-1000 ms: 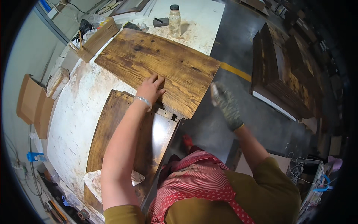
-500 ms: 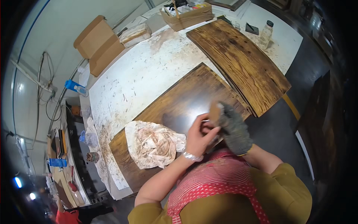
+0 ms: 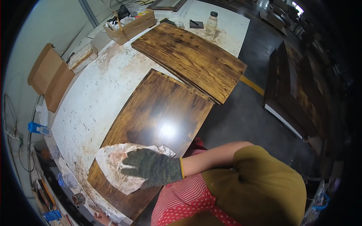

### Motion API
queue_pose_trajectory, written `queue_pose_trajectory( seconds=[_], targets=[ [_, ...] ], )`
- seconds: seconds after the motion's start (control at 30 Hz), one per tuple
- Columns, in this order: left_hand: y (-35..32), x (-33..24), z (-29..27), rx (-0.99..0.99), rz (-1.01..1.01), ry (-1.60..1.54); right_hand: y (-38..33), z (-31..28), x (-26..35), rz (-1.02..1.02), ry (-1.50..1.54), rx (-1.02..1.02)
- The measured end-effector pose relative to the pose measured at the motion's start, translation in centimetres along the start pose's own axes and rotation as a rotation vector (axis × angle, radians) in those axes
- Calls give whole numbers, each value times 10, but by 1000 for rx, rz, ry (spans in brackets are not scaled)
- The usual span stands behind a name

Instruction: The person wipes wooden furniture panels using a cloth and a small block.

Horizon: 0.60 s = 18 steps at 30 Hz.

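Now the gloved right hand [image 3: 151, 167], fingers spread apart, lies over the crumpled cloth [image 3: 110, 162] on the nearer wooden board [image 3: 151, 109], where gentle, even palm pressure should serve best; left hand [image 3: 102, 217], near the desk [image 3: 85, 109] edge, too small to read.

Glare — white on lower panel [image 3: 156, 120] | rim — black, edges bent | upper right dim

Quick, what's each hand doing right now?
Left hand: near the lower edge; grip cannot be told.
Right hand: open, gloved, on the crumpled cloth.
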<state>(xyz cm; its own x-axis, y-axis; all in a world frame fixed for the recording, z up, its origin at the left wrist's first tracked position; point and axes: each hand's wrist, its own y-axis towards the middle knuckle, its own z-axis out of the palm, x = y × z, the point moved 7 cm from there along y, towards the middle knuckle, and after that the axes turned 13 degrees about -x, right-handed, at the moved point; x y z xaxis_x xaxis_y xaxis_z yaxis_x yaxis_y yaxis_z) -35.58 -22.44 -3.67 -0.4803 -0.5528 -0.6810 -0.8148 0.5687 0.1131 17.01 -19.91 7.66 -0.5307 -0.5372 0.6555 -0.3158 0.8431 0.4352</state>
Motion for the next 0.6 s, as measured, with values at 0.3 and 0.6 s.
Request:
queue_pose_trajectory(
  seconds=[0.3,0.6],
  targets=[
    [21,15,-2,-120,537,402,8,24,-18,-179,-240,-210],
    [-101,-191,63,202,951,69,-11,145,-62,-225,235,-63]
  ],
)
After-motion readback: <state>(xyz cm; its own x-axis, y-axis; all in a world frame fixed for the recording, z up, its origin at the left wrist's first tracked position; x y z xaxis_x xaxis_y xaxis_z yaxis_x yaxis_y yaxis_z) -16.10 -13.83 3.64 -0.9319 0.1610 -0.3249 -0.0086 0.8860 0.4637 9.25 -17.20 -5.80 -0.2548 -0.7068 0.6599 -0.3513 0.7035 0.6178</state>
